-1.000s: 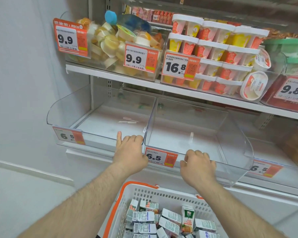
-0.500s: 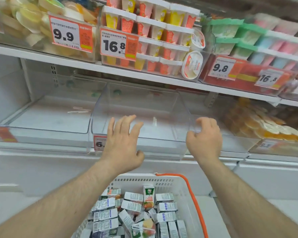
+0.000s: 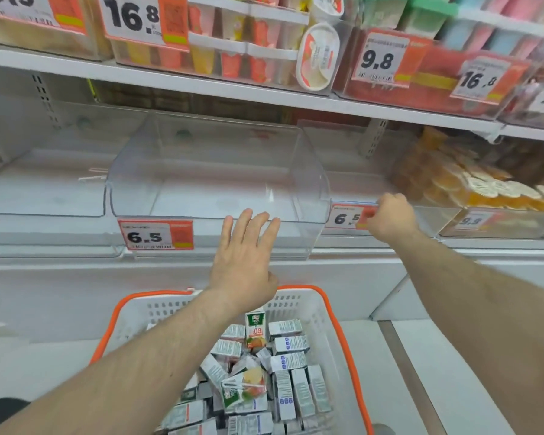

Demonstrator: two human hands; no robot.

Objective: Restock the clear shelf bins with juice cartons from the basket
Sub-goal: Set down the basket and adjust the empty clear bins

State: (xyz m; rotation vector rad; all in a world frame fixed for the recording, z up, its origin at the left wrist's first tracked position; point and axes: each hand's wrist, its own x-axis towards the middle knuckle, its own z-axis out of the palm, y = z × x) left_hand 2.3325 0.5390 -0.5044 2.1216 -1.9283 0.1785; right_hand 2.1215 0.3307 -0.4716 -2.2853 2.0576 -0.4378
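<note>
Gripping the front lip of the bin right of the empty clear bin (image 3: 217, 183) with your right hand (image 3: 390, 218), left hand (image 3: 244, 262) spread and empty, you could yank it off while juice cartons (image 3: 264, 372) wait in the basket (image 3: 314, 309) below.

At twelve o'clock we see the upper shelf (image 3: 201, 84), a white board running across the view. On it, at eleven o'clock, stacked dessert cups (image 3: 239, 42) in red and yellow sit behind a price tag reading 16.8 (image 3: 145, 18), with one oval tub (image 3: 318, 56) tipped on its side against them. At one o'clock we find a red tray carrying a 9.8 tag (image 3: 380, 59) and a second 16.8 tag (image 3: 481, 80), with green and blue lidded cups (image 3: 427, 11) above. At three o'clock we make out a heap of orange jelly cups (image 3: 471, 183), blurred, above a 9.9 tag (image 3: 473, 220).
</note>
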